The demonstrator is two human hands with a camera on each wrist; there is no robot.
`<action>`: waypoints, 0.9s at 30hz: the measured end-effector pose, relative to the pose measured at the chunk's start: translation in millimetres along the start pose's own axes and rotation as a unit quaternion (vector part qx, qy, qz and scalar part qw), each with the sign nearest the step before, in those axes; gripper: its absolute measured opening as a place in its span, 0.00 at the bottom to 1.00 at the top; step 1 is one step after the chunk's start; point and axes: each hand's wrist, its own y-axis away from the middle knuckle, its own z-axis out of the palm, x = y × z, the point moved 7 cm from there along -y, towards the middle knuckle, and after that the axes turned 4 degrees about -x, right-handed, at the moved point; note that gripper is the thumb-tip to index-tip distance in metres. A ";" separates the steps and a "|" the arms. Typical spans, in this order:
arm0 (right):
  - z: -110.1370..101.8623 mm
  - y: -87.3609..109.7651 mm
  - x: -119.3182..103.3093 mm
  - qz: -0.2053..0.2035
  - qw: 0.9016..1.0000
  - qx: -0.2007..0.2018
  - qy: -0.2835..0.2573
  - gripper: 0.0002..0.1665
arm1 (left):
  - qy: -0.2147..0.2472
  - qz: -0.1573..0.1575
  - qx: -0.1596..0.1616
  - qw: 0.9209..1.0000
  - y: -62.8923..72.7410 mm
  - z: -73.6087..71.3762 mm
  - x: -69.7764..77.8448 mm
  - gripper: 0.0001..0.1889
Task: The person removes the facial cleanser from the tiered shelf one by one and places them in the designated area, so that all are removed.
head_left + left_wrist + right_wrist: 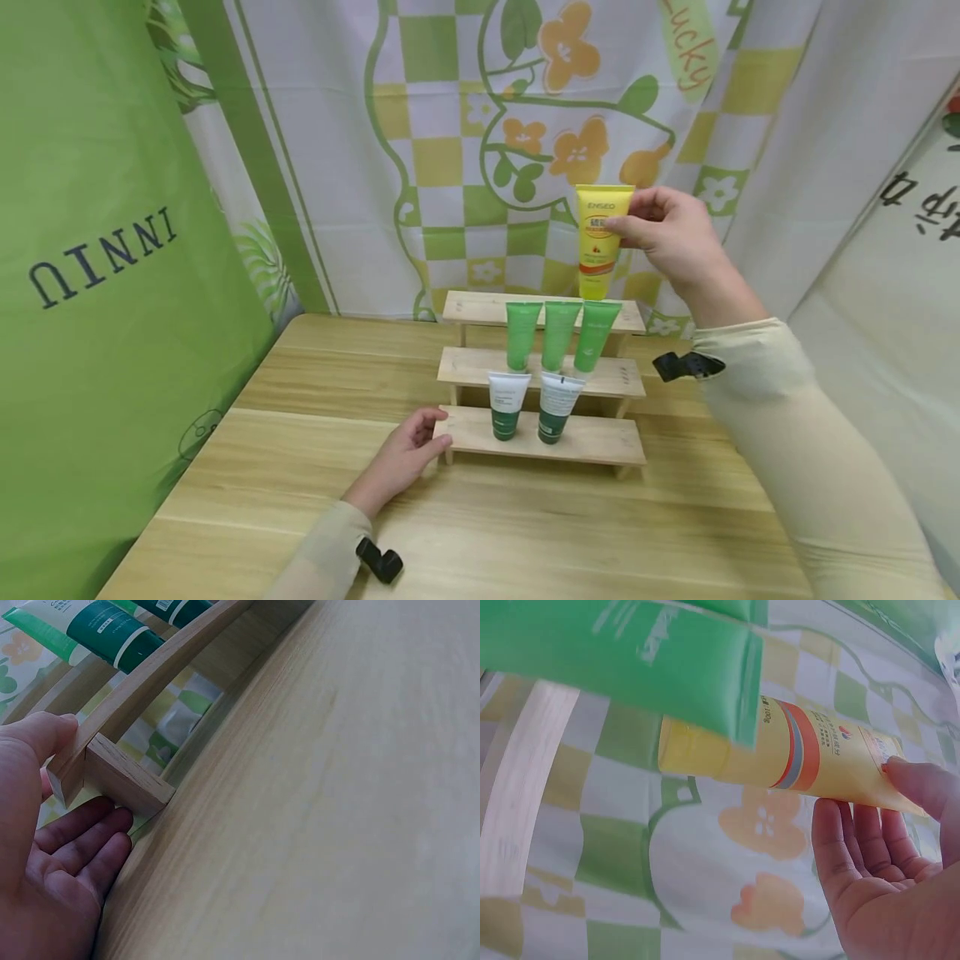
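My right hand (pixel 678 237) pinches a yellow squeeze tube (pixel 600 237) near its flat crimped end, thumb in front and fingers behind. The tube hangs cap down over the top tier of a wooden three-step display stand (pixel 480 310). In the right wrist view a gap shows between its yellow cap (pixel 690 750) and the pale plank (pixel 525 787). At the stand's lower left, my left hand (pixel 405 458) holds the end of the bottom plank. In the left wrist view its thumb (pixel 52 735) lies on the plank and its fingers are bent below, beside the leg (pixel 127 776).
Three green tubes (pixel 558 333) stand in a row on the middle tier, the right one tilted. On the bottom tier are two white-and-green tubes (pixel 506 408). The stand is on a wooden table (pixel 337 375), with a patterned curtain (pixel 442 167) close behind.
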 end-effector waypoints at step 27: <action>-91.6 44.3 67.3 0.046 0.995 0.067 -0.052 0.25 | 0.015 -0.004 -0.001 1.000 -0.7 1.7 2.0 0.19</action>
